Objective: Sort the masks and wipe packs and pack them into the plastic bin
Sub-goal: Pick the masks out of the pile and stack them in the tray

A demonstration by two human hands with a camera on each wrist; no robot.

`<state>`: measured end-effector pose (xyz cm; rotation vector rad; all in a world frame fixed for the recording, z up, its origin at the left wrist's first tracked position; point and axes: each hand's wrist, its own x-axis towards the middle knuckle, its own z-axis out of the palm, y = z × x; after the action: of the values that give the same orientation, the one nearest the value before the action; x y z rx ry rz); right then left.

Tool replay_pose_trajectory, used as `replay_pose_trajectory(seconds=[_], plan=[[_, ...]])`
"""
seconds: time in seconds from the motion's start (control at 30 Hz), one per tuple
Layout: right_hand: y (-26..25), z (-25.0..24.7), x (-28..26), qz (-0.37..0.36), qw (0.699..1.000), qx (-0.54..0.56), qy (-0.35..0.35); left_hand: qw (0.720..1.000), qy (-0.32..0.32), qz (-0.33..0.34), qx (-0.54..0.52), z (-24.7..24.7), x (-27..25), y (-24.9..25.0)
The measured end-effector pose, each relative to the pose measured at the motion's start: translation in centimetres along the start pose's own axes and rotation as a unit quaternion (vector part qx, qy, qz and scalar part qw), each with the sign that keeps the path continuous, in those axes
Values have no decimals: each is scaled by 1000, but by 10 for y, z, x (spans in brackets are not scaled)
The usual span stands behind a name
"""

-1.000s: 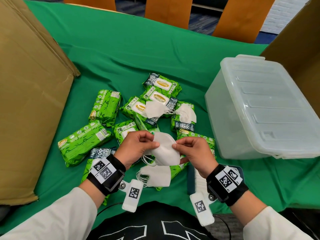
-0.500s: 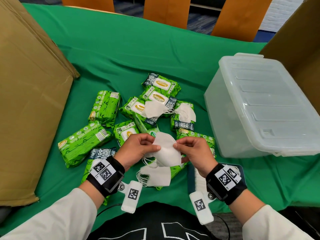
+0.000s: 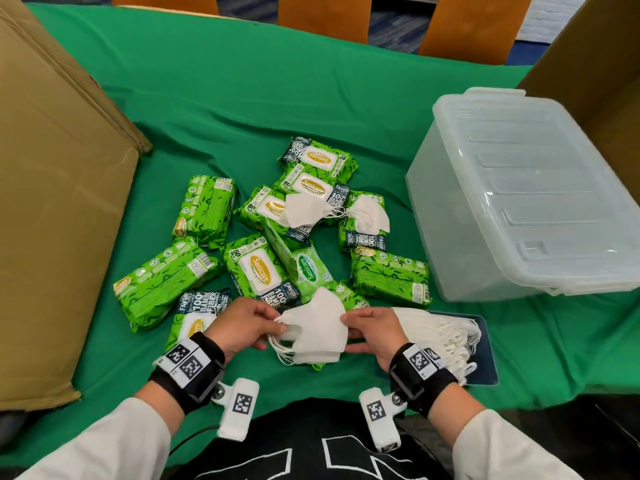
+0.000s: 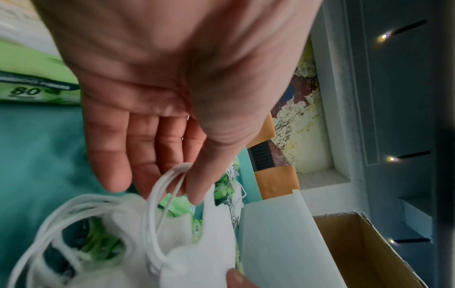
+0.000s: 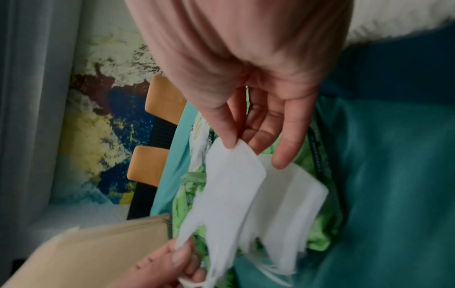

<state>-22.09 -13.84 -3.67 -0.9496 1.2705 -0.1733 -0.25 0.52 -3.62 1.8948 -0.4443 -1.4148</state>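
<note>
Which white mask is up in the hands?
The mask pinched between left hand and right hand; other masks lie on wipe packs or the tray.

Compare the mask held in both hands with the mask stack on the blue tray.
The held mask is single and off the cloth, pinched at its ends by the left hand and right hand; the mask stack holds many and rests on the blue tray. The stack lies right of the held one. Both are white, folded, with ear loops.
</note>
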Motion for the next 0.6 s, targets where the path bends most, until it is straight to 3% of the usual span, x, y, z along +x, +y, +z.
replay_pose_trajectory(seconds=[0.3,0.6], plan=[[16,1,10,-22,994,-104,38,998,49,-21,29,13,3,-23],[20,5,16,-37,981,-179,71,997,52,-25,44,14,4,-24]])
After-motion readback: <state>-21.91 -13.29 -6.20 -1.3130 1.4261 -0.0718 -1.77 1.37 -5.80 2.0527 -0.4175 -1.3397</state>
